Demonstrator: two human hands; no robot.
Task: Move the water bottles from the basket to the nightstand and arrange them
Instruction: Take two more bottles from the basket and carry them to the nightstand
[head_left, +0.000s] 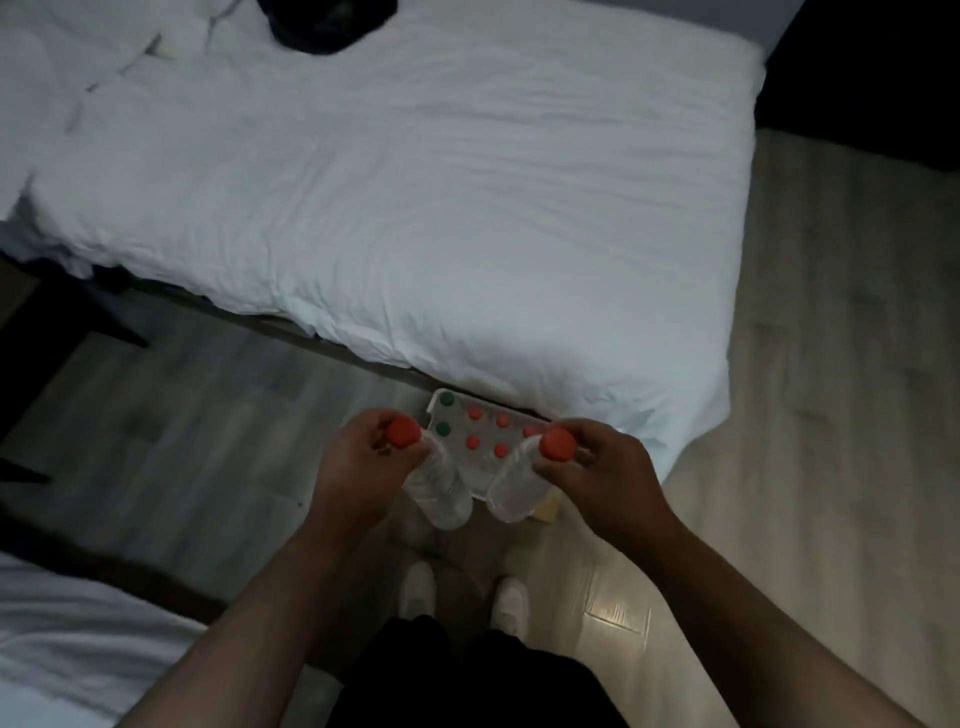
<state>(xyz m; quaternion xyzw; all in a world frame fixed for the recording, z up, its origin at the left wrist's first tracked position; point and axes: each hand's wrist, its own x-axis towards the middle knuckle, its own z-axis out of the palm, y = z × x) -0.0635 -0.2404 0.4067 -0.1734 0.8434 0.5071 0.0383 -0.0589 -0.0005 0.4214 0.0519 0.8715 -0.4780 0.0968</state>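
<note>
My left hand pinches the neck of a clear water bottle with a red cap, held above the floor. My right hand grips a second clear, red-capped bottle the same way. Both bottles hang tilted over a white basket on the floor at the bed's edge. Inside the basket stand several more bottles, most with red caps, two with green caps. The nightstand is not clearly in view.
A bed with a white duvet fills the upper view, with a dark item on it. A second white bed corner is at lower left. My white shoes stand on the pale wood floor. Dark furniture sits at left.
</note>
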